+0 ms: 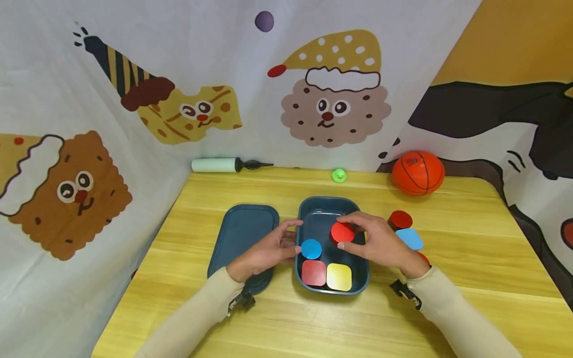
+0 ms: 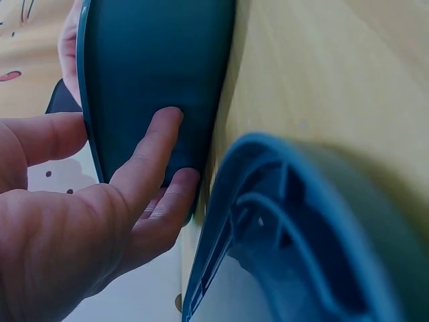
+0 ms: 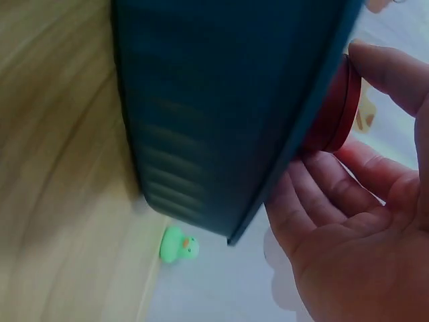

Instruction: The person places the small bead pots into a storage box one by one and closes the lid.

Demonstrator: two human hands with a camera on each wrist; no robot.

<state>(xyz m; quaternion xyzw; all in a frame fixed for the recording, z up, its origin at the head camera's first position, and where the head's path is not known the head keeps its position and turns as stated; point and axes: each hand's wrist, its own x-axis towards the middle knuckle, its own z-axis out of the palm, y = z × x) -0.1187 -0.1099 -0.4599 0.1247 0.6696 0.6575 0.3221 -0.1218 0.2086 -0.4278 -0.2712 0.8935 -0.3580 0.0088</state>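
In the head view, my right hand [image 1: 380, 240] grips a round red tin [image 1: 342, 232] between thumb and fingers, partly inside the dark blue box [image 1: 318, 226]. The right wrist view shows the tin's red side [image 3: 338, 111] above the box rim. My left hand [image 1: 271, 247] rests against the box's left side; its fairly straight fingers [image 2: 151, 151] touch the outer wall and the thumb meets the rim. Inside the box are a round blue tin [image 1: 311, 249], a square red one [image 1: 314, 273] and a square yellow one [image 1: 339, 277].
Left of the box lies a matching dark blue lid [image 1: 246, 231]. Right of it sit a round red tin [image 1: 400, 220], a light blue square tin [image 1: 410, 239] and another red one, partly hidden. Behind are a hand pump [image 1: 217, 165], green duck [image 1: 338, 175] and orange ball [image 1: 418, 173].
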